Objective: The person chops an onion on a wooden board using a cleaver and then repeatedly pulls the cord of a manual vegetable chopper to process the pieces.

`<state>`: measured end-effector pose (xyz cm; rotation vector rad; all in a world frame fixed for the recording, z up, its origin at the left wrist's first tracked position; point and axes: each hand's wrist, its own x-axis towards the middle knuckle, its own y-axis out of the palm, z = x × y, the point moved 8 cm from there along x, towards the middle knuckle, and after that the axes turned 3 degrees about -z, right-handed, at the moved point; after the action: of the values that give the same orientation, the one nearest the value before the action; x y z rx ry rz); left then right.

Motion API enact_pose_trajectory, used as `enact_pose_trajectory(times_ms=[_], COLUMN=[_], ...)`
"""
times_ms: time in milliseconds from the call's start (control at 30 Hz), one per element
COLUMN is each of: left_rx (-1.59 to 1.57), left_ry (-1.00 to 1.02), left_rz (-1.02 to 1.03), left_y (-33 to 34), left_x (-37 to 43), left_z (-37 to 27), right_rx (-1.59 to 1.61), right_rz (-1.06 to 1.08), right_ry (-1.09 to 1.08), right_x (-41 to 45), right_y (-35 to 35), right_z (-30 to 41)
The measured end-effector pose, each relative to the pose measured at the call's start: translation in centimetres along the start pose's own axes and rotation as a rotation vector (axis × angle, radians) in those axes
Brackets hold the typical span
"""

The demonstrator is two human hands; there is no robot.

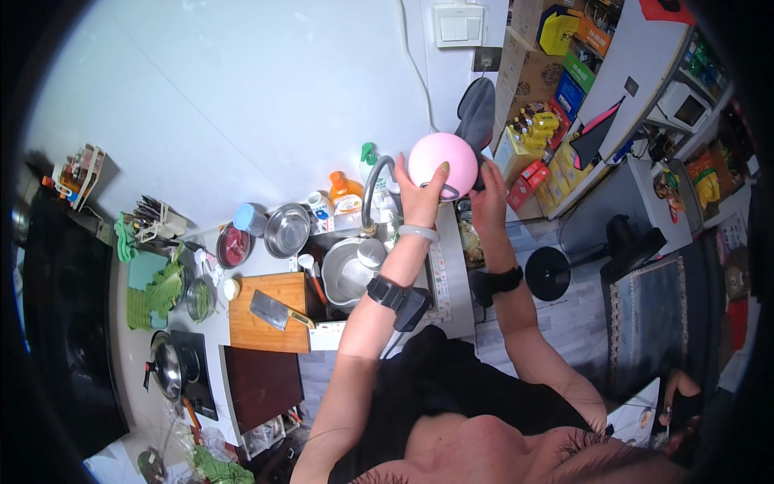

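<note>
A smooth pink rounded object (443,162), possibly a bowl or lid with a small grey loop at its lower edge, is up in front of the wall. My left hand (421,190) grips its left side, thumb across the front. My right hand (488,196) is at its lower right edge, fingers raised beside a dark grey cloth (476,112) that hangs from the wall. Whether those fingers hold the object or the cloth cannot be made out. Below my left forearm is a sink with a metal pot (344,275) and a curved faucet (367,199).
A cleaver (270,310) lies on a wooden cutting board (242,342) left of the sink. Bowls, one with raw meat (234,245), line the wall beside an orange bottle (345,193). A wok (167,366) stands farther left. Cartons (526,72) and a fan (629,248) are right.
</note>
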<state>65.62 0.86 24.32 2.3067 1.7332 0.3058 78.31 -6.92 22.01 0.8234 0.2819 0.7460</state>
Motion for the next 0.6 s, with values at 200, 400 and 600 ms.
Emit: enact_pose_trajectory(times_ms=[200,400,600], left_rx=[0.140,-0.160,-0.111], left_ry=[-0.088,-0.372,-0.375], left_rz=[0.128,0.250,0.276], left_y=[-1.2,-0.4,-3.9], left_x=[1.1,-2.8,-4.5], left_z=[2.5,0.7,-2.4], right_rx=[-0.514,-0.647,-0.720], right_rz=[0.217,0.184,0.246], right_ry=[-0.222,-0.134,-0.233], right_x=[0.8,3.3,-0.3], right_y=[2.3,-1.0,-1.5], right_z=[0.4,0.3,1.5])
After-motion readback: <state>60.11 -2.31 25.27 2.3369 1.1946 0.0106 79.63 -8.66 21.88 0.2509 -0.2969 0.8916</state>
